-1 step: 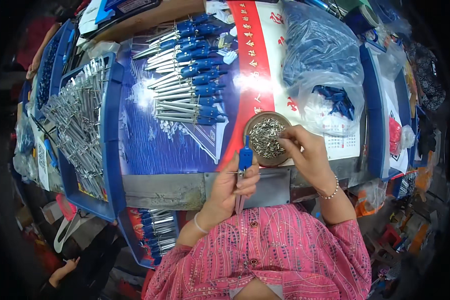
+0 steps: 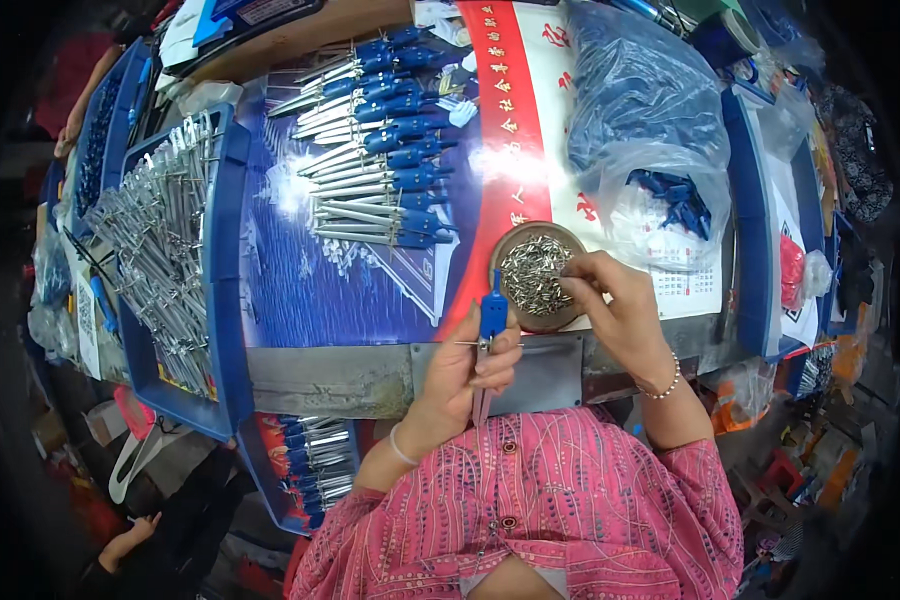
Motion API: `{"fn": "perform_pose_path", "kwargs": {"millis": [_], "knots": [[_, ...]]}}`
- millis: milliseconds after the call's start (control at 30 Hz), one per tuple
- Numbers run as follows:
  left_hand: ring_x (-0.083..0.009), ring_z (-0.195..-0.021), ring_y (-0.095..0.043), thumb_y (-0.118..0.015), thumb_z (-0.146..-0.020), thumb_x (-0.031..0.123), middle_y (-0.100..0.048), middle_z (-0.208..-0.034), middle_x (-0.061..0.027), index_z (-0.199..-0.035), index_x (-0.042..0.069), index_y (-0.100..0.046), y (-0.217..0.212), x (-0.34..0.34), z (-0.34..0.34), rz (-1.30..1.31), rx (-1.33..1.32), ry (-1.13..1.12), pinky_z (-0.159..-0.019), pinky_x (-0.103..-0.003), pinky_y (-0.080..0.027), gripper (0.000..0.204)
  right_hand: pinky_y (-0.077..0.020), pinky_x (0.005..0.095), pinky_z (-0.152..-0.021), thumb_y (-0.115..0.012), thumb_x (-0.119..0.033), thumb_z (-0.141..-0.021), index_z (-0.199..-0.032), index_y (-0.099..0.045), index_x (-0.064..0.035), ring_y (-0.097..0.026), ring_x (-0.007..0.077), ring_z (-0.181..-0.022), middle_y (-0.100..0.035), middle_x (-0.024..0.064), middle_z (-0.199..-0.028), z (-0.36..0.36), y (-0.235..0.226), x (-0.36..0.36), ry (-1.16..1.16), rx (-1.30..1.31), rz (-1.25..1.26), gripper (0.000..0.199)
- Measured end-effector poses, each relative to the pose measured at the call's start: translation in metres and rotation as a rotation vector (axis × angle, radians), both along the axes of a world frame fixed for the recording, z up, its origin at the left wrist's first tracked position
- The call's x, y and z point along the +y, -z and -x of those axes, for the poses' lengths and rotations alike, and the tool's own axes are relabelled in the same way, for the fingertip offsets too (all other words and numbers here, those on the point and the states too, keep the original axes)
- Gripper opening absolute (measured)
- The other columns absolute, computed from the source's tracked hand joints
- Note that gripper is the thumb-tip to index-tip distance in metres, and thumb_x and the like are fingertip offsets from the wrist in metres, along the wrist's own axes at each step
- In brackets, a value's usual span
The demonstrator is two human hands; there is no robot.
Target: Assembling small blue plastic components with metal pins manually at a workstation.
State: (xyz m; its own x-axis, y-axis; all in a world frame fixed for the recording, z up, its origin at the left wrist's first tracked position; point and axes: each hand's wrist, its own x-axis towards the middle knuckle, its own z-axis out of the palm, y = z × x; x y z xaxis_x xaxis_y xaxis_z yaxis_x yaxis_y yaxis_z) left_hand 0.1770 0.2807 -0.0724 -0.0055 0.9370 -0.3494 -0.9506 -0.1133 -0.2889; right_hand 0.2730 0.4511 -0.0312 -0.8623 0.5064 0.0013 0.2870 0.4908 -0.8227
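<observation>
My left hand (image 2: 475,370) is closed around a blue-headed metal tool (image 2: 492,314) just in front of the table edge. The blue plastic head points up with a narrow tip, and a thin metal pin sticks out sideways below it. The tool's silver shank runs down through my fingers. My right hand (image 2: 620,308) is at the right side of a round bowl (image 2: 498,262), thumb and fingers pinched together over its contents. Small silver metal pins (image 2: 542,272) fill that bowl. Whether a pin is between my right fingertips cannot be made out.
Rows of similar blue-headed tools (image 2: 395,160) lie on the table's far left. A blue bin (image 2: 228,250) of metal rods stands left, another bin (image 2: 278,480) below it. A plastic bag (image 2: 645,90) with blue parts lies far right, beside a blue tray (image 2: 753,230).
</observation>
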Motion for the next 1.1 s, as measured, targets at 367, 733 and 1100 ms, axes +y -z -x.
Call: {"fn": "perform_pose_path", "kwargs": {"millis": [367,733,1100], "knots": [[-0.0051,-0.048,-0.036,-0.041,-0.09,0.035,-0.044,-0.072,-0.0043,-0.099,-0.001,-0.044,0.006,0.004,-0.001,-0.043,-0.081,-0.017,-0.036,-0.015,-0.028,0.037,-0.0493,0.0207,-0.061,-0.053,0.005,-0.081,-0.089,-0.053,0.0073,-0.061,0.0133,-0.069,-0.061,0.0099,-0.08,-0.004,-0.014,-0.024,-0.059,0.139,0.407,0.008],[-0.0075,-0.049,-0.04,-0.048,-0.088,0.032,-0.053,-0.073,-0.0042,-0.095,0.006,-0.049,0.0,-0.003,-0.005,0.155,0.09,0.028,-0.04,-0.019,-0.029,0.027,-0.0471,0.0275,-0.053,-0.065,0.003,-0.061,-0.08,-0.058,-0.0011,-0.058,0.0216,-0.065,-0.057,0.0104,-0.081,0.018,0.005,-0.041,-0.159,0.473,-0.128,0.021],[-0.008,-0.05,-0.041,-0.051,-0.086,0.03,-0.052,-0.073,-0.0038,-0.097,0.005,-0.047,-0.009,-0.001,-0.004,0.058,0.363,0.025,-0.041,-0.019,-0.03,0.028,-0.0455,0.0272,-0.051,-0.064,0.004,-0.06,-0.08,-0.057,0.0005,-0.056,0.0209,-0.064,-0.053,0.0123,-0.081,0.018,0.007,-0.043,-0.146,0.516,-0.188,0.022]]}}
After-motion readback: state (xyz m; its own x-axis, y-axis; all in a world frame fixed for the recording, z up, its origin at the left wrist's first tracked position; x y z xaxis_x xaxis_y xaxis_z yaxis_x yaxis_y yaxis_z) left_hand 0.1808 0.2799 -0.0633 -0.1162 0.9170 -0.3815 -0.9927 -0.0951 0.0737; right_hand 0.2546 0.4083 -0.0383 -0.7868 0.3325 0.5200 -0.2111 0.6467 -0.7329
